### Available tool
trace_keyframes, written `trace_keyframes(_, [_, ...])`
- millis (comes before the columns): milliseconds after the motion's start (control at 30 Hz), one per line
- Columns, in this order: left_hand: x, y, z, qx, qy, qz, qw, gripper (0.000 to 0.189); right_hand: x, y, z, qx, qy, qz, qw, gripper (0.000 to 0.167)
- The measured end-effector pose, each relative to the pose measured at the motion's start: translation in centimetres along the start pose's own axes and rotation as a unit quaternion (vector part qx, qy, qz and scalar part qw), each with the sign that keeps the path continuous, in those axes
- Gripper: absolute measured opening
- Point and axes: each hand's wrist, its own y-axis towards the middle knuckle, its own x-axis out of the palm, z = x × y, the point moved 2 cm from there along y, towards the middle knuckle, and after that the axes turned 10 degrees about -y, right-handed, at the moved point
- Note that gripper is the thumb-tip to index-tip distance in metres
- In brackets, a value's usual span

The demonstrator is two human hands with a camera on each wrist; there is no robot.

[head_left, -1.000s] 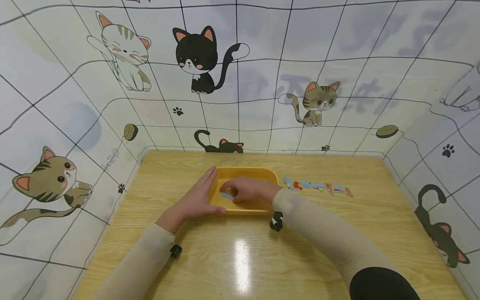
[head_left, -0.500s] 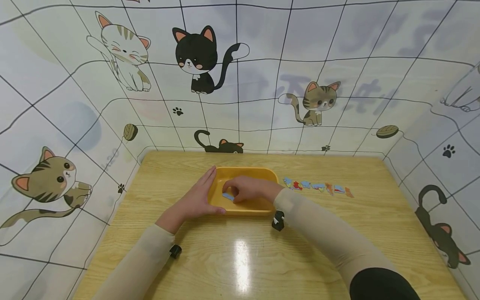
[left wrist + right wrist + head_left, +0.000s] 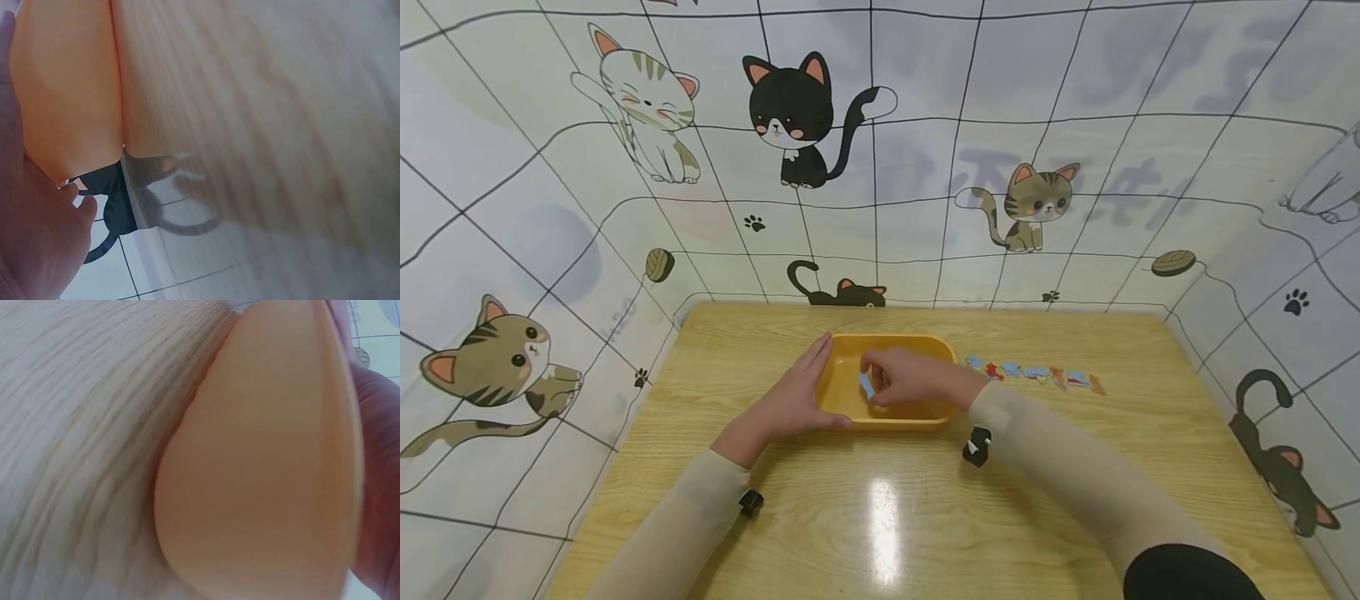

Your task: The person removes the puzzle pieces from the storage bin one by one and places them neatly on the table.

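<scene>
In the head view, a yellow plastic tray (image 3: 917,340) rests on the wooden table. My left hand (image 3: 793,400) lies against the tray's left end, fingers fairly straight along that side and the thumb along the near wall. The left wrist view also has the tray's outer wall (image 3: 69,87) beside this hand. Inside the tray, my right hand (image 3: 913,377) pinches a flat light-blue puzzle piece (image 3: 867,386) between thumb and fingers, the piece standing tilted. In the right wrist view, the tray wall (image 3: 262,462) hides the fingertips and the piece.
Several small colourful puzzle pieces (image 3: 1036,373) lie in a row right of the tray. Behind the wooden table (image 3: 775,533) rises a wall covering (image 3: 917,167) printed with cats, which also runs along both sides.
My right hand has moved slightly right within the tray, and the light-blue piece has turned from lying nearly flat to a steeper angle. The left hand and tray stay put.
</scene>
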Motion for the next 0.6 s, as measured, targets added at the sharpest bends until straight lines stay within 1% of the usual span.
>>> trace_keyframes(167, [0.0, 0.0, 0.1, -0.001, -0.003, 0.002, 1.0, 0.154, -1.7, -2.1, 0.0, 0.005, -0.027, 0.036, 0.999, 0.047])
trace_keyframes(267, [0.1, 0.0, 0.1, -0.001, -0.002, 0.0, 1.0, 0.154, -2.6, -3.6, 0.3, 0.021, -0.042, 0.05, 0.9977, 0.047])
trace_keyframes(433, [0.2, 0.0, 0.1, -0.001, 0.005, -0.001, 1.0, 0.155, -3.9, -6.6, 1.2, 0.055, -0.032, 0.065, 0.9959, 0.046])
trace_keyframes(600, [0.1, -0.1, 0.3, -0.005, 0.009, -0.002, 0.9999, 0.155, -4.9, -9.4, 2.3, 0.063, -0.022, 0.093, 0.9935, 0.047])
